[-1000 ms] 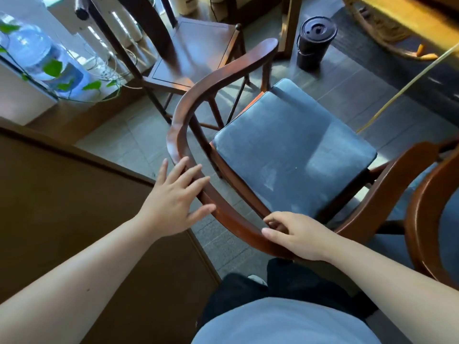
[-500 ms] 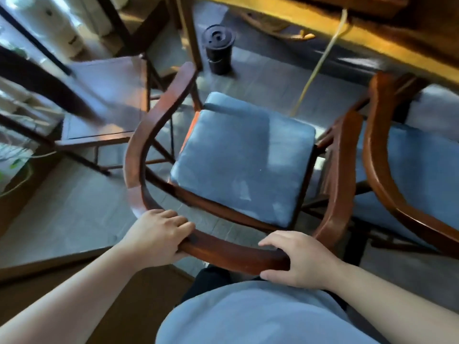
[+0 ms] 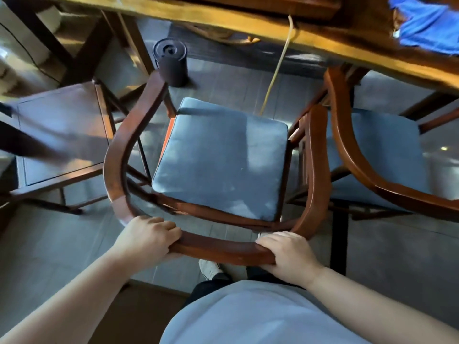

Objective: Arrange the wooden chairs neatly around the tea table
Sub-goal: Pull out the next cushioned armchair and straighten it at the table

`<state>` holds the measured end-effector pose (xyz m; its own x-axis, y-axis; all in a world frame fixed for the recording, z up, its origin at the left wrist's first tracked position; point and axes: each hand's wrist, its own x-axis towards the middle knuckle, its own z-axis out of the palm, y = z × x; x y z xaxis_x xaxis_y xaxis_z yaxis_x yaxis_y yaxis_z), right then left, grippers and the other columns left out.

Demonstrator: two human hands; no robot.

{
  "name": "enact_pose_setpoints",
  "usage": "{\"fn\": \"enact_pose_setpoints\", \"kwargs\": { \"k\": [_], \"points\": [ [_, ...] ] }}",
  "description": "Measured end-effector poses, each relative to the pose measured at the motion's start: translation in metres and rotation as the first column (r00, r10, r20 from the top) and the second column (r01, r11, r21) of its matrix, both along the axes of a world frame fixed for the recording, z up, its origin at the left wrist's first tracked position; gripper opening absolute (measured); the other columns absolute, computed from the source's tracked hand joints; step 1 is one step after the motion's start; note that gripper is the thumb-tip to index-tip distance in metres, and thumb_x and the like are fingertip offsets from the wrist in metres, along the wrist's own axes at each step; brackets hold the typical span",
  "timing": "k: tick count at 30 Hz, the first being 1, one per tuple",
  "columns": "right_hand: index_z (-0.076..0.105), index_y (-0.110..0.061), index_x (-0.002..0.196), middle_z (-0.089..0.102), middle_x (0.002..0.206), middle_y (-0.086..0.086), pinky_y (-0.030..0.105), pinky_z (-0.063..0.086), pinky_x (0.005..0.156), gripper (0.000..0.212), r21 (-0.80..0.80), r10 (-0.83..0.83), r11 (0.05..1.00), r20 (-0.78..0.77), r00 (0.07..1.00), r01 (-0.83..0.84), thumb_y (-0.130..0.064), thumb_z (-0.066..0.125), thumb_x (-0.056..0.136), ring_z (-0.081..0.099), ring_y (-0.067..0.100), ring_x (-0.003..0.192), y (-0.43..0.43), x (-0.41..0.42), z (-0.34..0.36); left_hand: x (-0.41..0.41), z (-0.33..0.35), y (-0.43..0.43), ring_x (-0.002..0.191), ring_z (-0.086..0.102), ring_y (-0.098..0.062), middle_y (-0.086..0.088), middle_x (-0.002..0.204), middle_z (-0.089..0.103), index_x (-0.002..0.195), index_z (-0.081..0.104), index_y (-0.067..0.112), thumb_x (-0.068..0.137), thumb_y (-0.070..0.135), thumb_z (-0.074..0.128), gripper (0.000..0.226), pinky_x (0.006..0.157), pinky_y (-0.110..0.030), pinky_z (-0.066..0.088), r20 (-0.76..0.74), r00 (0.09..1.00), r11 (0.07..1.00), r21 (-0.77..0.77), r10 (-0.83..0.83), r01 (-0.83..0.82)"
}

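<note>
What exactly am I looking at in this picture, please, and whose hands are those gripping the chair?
There is no machine here. A person wears a camera on the head, so the picture looks forward and down over the person's own arms. The left hand and the right hand both grip the curved back rail of a wooden armchair with a blue seat cushion. The chair faces the tea table, whose wooden edge runs along the top of the picture. To its right stands a second armchair with a like cushion, partly under the table. To its left is a darker chair with a bare wooden seat. On the floor ahead stands a black cylindrical container, and a yellowish cord hangs from the table.
</note>
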<state>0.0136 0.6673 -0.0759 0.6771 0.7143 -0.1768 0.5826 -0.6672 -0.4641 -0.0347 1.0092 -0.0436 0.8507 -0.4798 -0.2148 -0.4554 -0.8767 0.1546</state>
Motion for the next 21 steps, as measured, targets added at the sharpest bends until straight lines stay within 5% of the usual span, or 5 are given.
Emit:
{"fn": "enact_pose_setpoints", "kwargs": {
  "k": [3, 9, 14, 21],
  "points": [
    [0.073, -0.017, 0.095, 0.076, 0.093, 0.000, 0.040, 0.058, 0.070, 0.034, 0.002, 0.000, 1.000, 0.019, 1.000, 0.000, -0.029, 0.085, 0.066, 0.071, 0.027, 0.084, 0.026, 0.009, -0.001, 0.020, 0.005, 0.023, 0.055, 0.063, -0.021, 0.006, 0.060, 0.061, 0.069, 0.063, 0.022, 0.060, 0.055, 0.079, 0.038, 0.051, -0.029, 0.053, 0.011, 1.000, 0.999, 0.039, 0.028, -0.029],
    [0.063, -0.019, 0.119, 0.069, 0.115, 0.001, 0.039, 0.046, 0.093, 0.039, -0.032, 0.141, 0.988, -0.196, 0.970, -0.150, -0.028, 0.067, 0.081, 0.061, 0.025, 0.108, 0.040, 0.039, -0.007, 0.048, 0.009, 0.054, 0.073, 0.067, -0.021, 0.007, 0.075, 0.068, 0.083, 0.065, 0.027, 0.071, 0.068, 0.054, 0.044, 0.065, -0.035, 0.055, -0.033, 0.997, 0.993, 0.098, 0.064, -0.060],
    [0.054, -0.024, 0.112, 0.068, 0.107, -0.004, 0.038, 0.049, 0.080, 0.032, -0.279, 0.381, 0.862, -0.196, 0.904, -0.424, -0.039, 0.062, 0.085, 0.064, 0.024, 0.101, 0.035, 0.072, -0.005, 0.051, 0.011, 0.053, 0.093, 0.063, -0.015, 0.011, 0.094, 0.068, 0.099, 0.062, 0.030, 0.077, 0.070, 0.045, 0.049, 0.082, -0.035, 0.050, -0.136, 0.987, 0.978, 0.198, 0.088, -0.060],
    [0.048, -0.022, 0.118, 0.063, 0.113, 0.001, 0.042, 0.049, 0.083, 0.042, -0.340, 0.366, 0.804, -0.365, 0.856, -0.488, -0.031, 0.067, 0.082, 0.061, 0.025, 0.104, 0.012, 0.112, 0.000, 0.059, 0.010, 0.013, 0.058, 0.065, -0.025, 0.002, 0.061, 0.065, 0.069, 0.066, 0.018, 0.063, 0.054, 0.078, 0.039, 0.056, -0.035, 0.056, 0.041, 0.991, 0.992, 0.010, 0.128, -0.128]
  ]
}}
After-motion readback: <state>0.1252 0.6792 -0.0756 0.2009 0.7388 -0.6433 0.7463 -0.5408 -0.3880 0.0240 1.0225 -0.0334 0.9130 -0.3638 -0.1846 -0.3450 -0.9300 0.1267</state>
